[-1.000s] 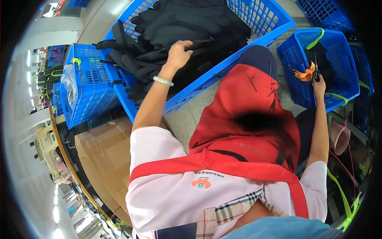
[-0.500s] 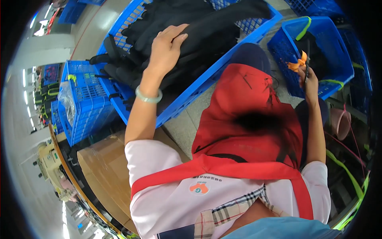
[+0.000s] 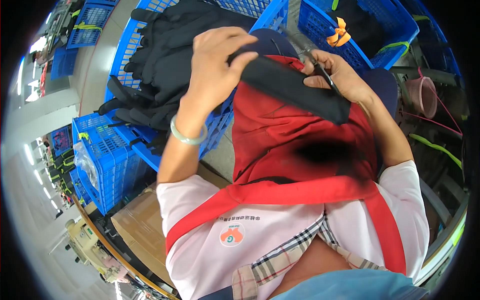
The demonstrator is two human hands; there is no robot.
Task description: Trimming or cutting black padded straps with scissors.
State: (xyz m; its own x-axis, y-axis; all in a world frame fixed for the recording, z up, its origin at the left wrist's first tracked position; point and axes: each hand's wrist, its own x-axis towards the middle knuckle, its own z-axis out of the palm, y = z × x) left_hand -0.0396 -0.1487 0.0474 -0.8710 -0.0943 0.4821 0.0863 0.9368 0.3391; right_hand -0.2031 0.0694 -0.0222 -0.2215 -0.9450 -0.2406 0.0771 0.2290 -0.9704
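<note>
A long black fabric piece (image 3: 295, 90) hangs across my lap, over the red apron (image 3: 270, 132). My left hand (image 3: 217, 67) pinches its upper left end between thumb and fingers. Near the piece's other end is my right hand (image 3: 337, 75), closed around what look like dark scissors (image 3: 324, 74), their slim end slanting up and left. The right fingertips touch the fabric's upper edge. Left of my lap, a blue crate (image 3: 116, 65) holds a heap of similar black pieces (image 3: 170, 55).
Another blue crate (image 3: 400, 22) with dark pieces stands at the far right, an orange ribbon (image 3: 340, 33) tied on its side. A pink basket (image 3: 422, 97) sits below it. Smaller blue crates (image 3: 112, 165) and a cardboard box (image 3: 142, 220) stand at the left.
My left hand has lifted a black piece off the heap and brought it over my lap. My right hand has moved left from the right crate to the piece, still holding the scissors.
</note>
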